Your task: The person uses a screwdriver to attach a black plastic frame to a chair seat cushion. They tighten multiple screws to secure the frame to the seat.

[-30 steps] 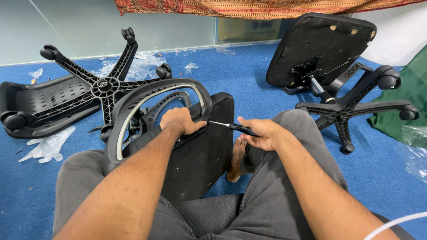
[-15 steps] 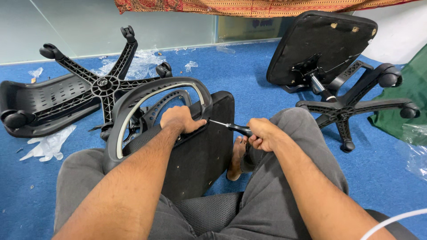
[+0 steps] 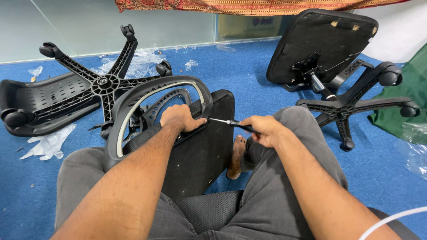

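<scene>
Across the lap, the seat pan point(image 3: 202, 146) stands on edge. Right hand point(image 3: 267, 130) pinches a screwdriver point(image 3: 229, 123) lying level, tip pointing left toward the left hand point(image 3: 180, 118), whose grip closes on the pan's top edge, probably at a screw.

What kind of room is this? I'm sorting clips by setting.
Probably an office floor used for putting chairs together: blue carpet, a glass partition, star-shaped chair bases and torn plastic wrapping around the seated person.
</scene>
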